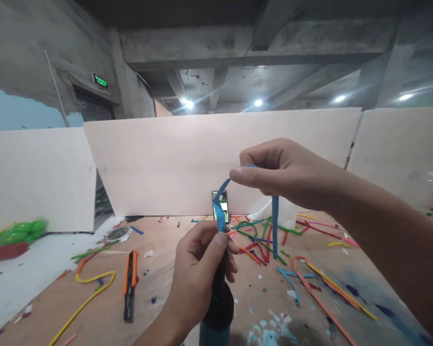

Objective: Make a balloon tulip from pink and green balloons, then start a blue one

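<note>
A long, limp blue balloon (274, 226) runs between my two hands. My left hand (202, 269) is closed at the lower middle, its thumb and fingers pinching one end of the balloon at the black tip of a hand pump (220, 305). The pump stands upright below, with a black top and a blue body. Higher up and to the right, my right hand (270, 166) pinches the balloon between thumb and fingers. A bent stretch slants down to the left hand, while the loose tail hangs below the right.
White panels (187, 158) stand behind the table (159, 312). A lit phone (225, 216) leans there. Several limp balloons (252, 228) lie scattered at right; an orange-and-black utility knife (130, 283) lies left. Inflated green (21, 233) and red (7, 251) balloons rest far left.
</note>
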The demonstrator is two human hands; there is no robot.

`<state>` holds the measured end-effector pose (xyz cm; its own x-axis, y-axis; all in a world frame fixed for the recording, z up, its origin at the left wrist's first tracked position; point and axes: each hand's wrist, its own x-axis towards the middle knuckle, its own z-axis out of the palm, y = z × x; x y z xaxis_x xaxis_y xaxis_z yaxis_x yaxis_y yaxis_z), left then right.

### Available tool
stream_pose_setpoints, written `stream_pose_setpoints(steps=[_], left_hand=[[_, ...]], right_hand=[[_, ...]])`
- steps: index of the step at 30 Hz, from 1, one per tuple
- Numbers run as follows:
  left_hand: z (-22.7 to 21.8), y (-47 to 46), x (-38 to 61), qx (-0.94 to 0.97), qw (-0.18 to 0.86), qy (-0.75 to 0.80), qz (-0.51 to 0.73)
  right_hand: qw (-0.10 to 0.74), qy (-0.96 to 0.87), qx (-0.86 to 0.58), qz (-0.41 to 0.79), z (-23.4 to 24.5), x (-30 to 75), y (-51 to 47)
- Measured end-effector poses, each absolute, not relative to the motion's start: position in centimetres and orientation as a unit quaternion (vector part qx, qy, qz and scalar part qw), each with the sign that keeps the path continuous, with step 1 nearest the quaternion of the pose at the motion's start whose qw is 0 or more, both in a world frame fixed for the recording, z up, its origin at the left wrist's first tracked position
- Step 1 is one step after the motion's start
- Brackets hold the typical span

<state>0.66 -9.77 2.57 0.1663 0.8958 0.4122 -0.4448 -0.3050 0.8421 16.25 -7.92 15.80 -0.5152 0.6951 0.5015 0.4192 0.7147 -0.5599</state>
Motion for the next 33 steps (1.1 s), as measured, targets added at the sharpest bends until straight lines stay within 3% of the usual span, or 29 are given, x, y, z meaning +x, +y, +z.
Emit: stream_pose_setpoints(steps=[24,33], left_hand=[[2.6,-10.2,0.5,0.522,0.566,0.2,0.607],[2.5,-9.0,-0.6,0.531,0.675,0.058,0.509]], right_hand=[[0.407,-0.838,-0.297,0.212,15.8,17.0,-8.5],[0.403,-0.836,-0.285,0.241,15.9,16.8,-9.2]])
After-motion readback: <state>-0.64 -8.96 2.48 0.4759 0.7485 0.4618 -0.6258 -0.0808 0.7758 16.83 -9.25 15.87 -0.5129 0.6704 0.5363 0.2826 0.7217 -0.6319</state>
